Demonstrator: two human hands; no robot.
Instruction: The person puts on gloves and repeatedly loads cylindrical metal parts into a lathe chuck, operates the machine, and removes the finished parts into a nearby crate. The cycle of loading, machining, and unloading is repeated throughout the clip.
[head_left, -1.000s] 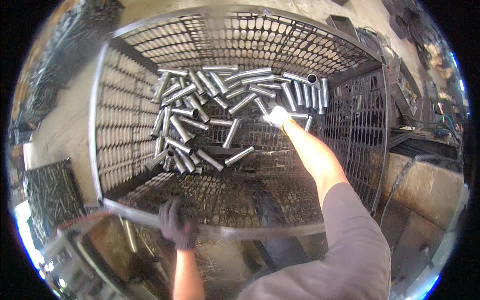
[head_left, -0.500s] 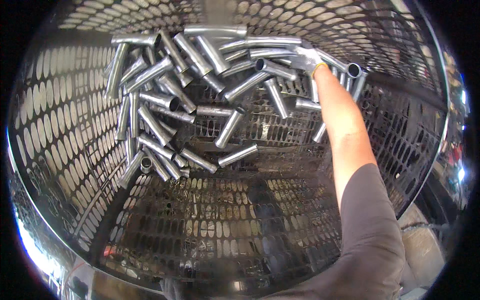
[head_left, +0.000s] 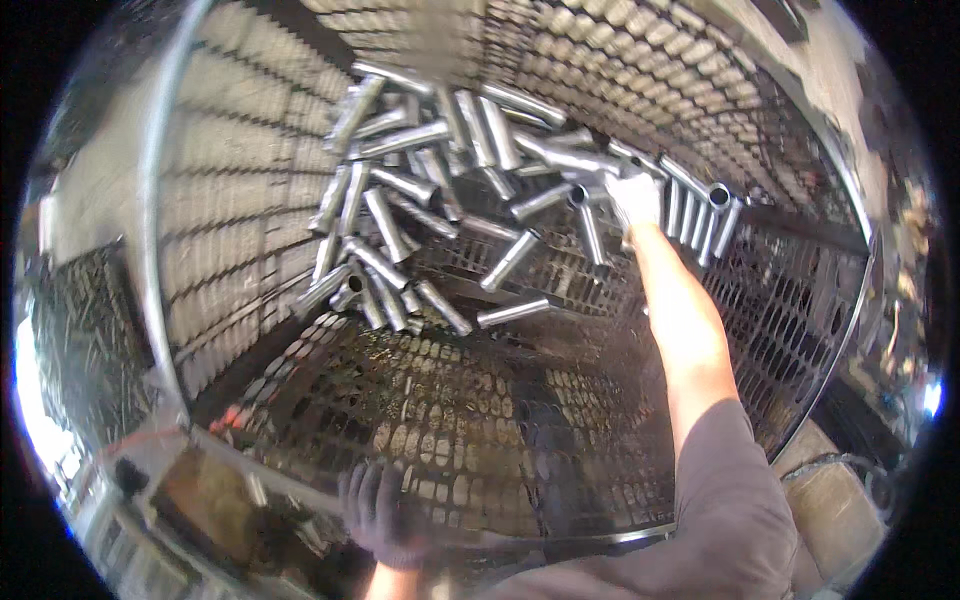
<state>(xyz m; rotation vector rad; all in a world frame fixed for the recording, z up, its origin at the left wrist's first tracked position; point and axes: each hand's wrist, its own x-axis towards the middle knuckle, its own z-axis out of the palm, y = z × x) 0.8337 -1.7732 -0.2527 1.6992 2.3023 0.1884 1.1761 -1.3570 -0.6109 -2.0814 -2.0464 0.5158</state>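
My right hand [head_left: 636,203], in a pale glove with a yellowish cuff, reaches deep into a large mesh basket [head_left: 835,150]. Its fingers are closed at the end of a shiny metal tube [head_left: 568,157], which slants away to the left; motion blur hides the fingertips. My left hand [head_left: 378,512], in a dark grey glove, lies over the basket's near rim with its fingers bent over the edge. Many loose metal tubes with flared ends are heaped at the basket's far left, such as one tube [head_left: 386,224]. A single tube [head_left: 513,312] lies nearer me.
Several tubes [head_left: 690,215] stand side by side in a row against the far right wall. High mesh walls enclose the basket, with a metal rim [head_left: 155,200] on the left. Outside at left is a dark container of thin pieces [head_left: 90,345]; a dark cable [head_left: 845,460] lies at right.
The view has swung, so the basket appears turned. My left hand has come into view on the near rim. My right hand has drawn slightly nearer with a tube end at its fingers.
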